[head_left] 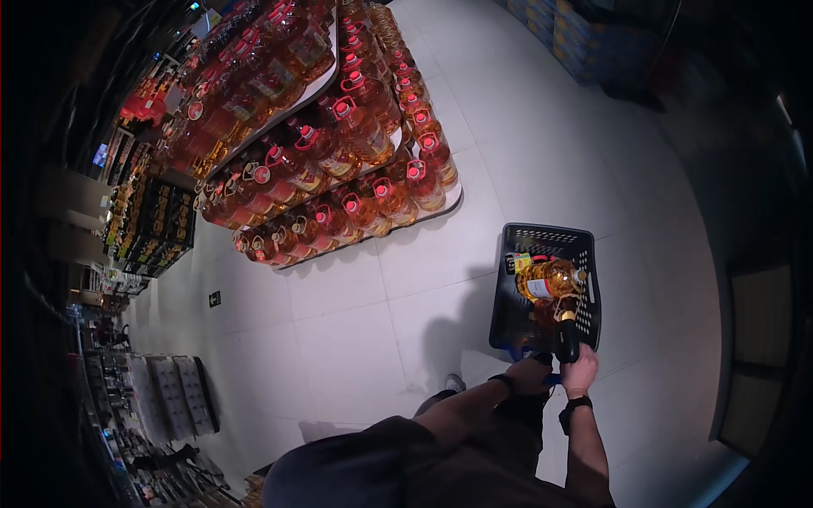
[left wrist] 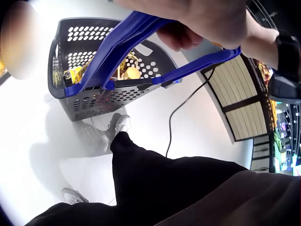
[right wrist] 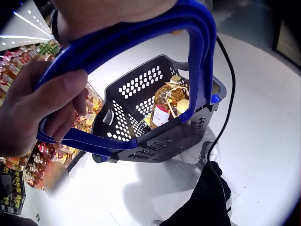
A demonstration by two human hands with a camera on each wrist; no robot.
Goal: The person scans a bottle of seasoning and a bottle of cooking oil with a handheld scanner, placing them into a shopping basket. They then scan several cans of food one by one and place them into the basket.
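A black perforated basket (head_left: 506, 309) with blue handles (left wrist: 106, 54) hangs in front of the person, above the floor. My left hand (head_left: 529, 377) grips the handle, its thumb and fingers curled round it in the right wrist view. Beside it, my right hand (head_left: 580, 372) holds the handle too, with its palm over the blue bar (right wrist: 136, 35). Inside the basket lie a large bottle of golden oil (right wrist: 162, 106) with a white and red label, and a small yellow pack (head_left: 521, 263). A round tan cap (left wrist: 132, 73) shows near the basket's side.
Tiered stacks of red-capped oil bottles (head_left: 356, 212) stand at the upper left on the pale floor (head_left: 339, 347). Wrapped packs (head_left: 174, 394) are at the lower left. A dark panelled unit (head_left: 754, 356) lines the right. A black cable (right wrist: 230, 94) hangs by the basket.
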